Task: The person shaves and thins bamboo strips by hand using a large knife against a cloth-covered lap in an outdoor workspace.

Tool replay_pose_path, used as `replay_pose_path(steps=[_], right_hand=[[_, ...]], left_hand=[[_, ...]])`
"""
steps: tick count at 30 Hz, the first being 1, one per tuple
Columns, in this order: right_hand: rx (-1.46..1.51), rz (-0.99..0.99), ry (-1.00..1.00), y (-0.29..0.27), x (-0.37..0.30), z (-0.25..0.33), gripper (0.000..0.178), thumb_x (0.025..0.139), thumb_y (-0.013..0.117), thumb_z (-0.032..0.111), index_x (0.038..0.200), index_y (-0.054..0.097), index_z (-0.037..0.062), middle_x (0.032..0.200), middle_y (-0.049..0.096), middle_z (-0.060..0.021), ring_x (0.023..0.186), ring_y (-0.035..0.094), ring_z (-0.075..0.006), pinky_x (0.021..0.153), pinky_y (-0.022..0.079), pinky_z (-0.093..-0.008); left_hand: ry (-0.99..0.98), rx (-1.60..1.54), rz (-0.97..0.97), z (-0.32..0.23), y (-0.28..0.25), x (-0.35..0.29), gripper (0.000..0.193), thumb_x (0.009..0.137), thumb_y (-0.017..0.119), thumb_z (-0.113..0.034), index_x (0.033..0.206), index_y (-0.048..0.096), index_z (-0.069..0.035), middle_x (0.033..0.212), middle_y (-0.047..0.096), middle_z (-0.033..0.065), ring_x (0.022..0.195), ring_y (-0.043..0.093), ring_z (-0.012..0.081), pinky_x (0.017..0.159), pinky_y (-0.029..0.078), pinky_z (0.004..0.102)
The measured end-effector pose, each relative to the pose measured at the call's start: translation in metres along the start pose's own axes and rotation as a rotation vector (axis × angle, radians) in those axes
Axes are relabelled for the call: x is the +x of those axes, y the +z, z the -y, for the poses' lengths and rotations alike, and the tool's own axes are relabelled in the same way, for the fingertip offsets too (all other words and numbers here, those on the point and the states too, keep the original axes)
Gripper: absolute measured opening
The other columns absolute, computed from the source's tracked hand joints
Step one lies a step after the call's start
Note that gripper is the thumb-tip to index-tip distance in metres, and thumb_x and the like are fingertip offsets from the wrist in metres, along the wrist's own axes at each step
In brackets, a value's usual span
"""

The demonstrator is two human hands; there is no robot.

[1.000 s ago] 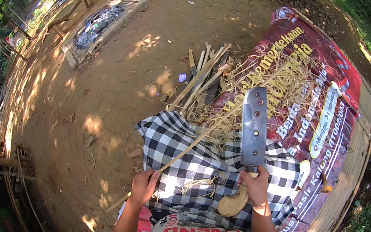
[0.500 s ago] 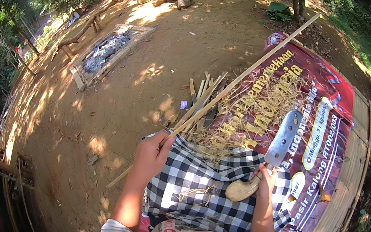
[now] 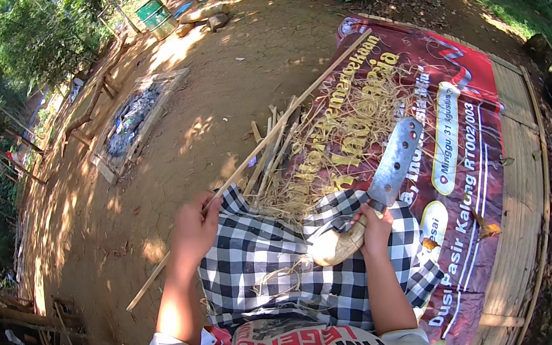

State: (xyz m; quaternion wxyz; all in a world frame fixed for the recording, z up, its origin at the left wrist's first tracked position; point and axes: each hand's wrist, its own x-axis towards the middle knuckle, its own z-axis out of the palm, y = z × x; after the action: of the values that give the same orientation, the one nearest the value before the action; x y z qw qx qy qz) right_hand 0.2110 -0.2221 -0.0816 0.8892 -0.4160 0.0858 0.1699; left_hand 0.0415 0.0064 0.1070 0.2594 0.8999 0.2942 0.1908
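A long, thin bamboo strip (image 3: 270, 135) slants from the lower left up over the banner, with my left hand (image 3: 192, 233) closed around it toward its near end. My right hand (image 3: 374, 229) grips a machete (image 3: 396, 164) near where the broad metal blade joins its thick, curved wooden handle (image 3: 338, 244). The blade points up and away, apart from the strip. Black-and-white checkered cloth (image 3: 252, 252) covers my lap beneath both hands. Curly bamboo shavings (image 3: 355, 127) lie beyond it, beside several shorter strips (image 3: 272, 155).
A red printed banner (image 3: 476, 133) is spread over a bamboo-slat platform (image 3: 526, 176) on the right. Farther off, on bare earth, are a framed ash pit (image 3: 131, 123) and a green barrel (image 3: 156, 19). Trees (image 3: 42, 43) stand at the far left.
My view has turned, so the surroundings sit farther left. The strip's far end has drawn back toward me over the banner. Both hands keep their holds.
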Motion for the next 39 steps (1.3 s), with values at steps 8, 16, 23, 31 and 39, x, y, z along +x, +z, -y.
replay_pose_path(steps=[8, 16, 23, 31, 39], right_hand=[[-0.003, -0.051, 0.03, 0.004, -0.005, 0.008, 0.015, 0.084, 0.06, 0.0, 0.095, 0.049, -0.0003, 0.069, 0.055, -0.0086, 0.055, 0.056, -0.0183, 0.049, 0.05, -0.0316], [-0.119, -0.15, -0.007, 0.007, 0.004, 0.004, 0.018, 0.084, 0.06, 0.0, 0.099, 0.049, -0.0008, 0.071, 0.055, -0.0098, 0.055, 0.055, -0.0179, 0.05, 0.05, -0.0315], [-0.164, -0.231, 0.016, 0.009, 0.019, -0.01, 0.016, 0.083, 0.057, -0.005, 0.096, 0.049, 0.0011, 0.074, 0.055, -0.0095, 0.056, 0.056, -0.0182, 0.052, 0.052, -0.0326], [-0.495, -0.288, 0.059, -0.015, 0.047, -0.027, 0.022, 0.079, 0.058, -0.005, 0.099, 0.049, -0.0032, 0.066, 0.057, -0.0127, 0.048, 0.059, -0.0213, 0.047, 0.053, -0.0341], [-0.663, -0.392, 0.13, 0.005, 0.051, -0.028, 0.031, 0.079, 0.066, 0.01, 0.104, 0.049, 0.0008, 0.07, 0.051, -0.0063, 0.056, 0.051, -0.0159, 0.049, 0.048, -0.0307]], left_hand=[[0.228, -0.227, 0.249, -0.055, 0.071, 0.141, 0.022, 0.094, 0.058, -0.019, 0.096, 0.064, 0.002, 0.073, 0.059, 0.0012, 0.065, 0.047, 0.0093, 0.059, 0.039, 0.0277], [0.481, -0.414, 0.311, -0.132, 0.214, 0.218, 0.016, 0.093, 0.056, -0.014, 0.102, 0.062, -0.002, 0.064, 0.055, 0.0094, 0.058, 0.05, 0.018, 0.055, 0.04, 0.033], [0.387, -0.811, 0.344, -0.123, 0.377, 0.23, 0.018, 0.09, 0.055, -0.005, 0.107, 0.06, 0.0, 0.066, 0.059, 0.0131, 0.057, 0.056, 0.0234, 0.055, 0.043, 0.0372], [0.423, -0.828, 0.708, -0.04, 0.464, 0.237, 0.066, 0.08, 0.069, -0.01, 0.139, 0.039, -0.002, 0.132, 0.047, 0.0237, 0.126, 0.045, 0.0355, 0.108, 0.035, 0.0407], [0.503, -0.673, 0.852, 0.079, 0.417, 0.296, 0.062, 0.085, 0.068, -0.028, 0.137, 0.045, -0.004, 0.14, 0.045, 0.0186, 0.131, 0.042, 0.0316, 0.111, 0.032, 0.0419]])
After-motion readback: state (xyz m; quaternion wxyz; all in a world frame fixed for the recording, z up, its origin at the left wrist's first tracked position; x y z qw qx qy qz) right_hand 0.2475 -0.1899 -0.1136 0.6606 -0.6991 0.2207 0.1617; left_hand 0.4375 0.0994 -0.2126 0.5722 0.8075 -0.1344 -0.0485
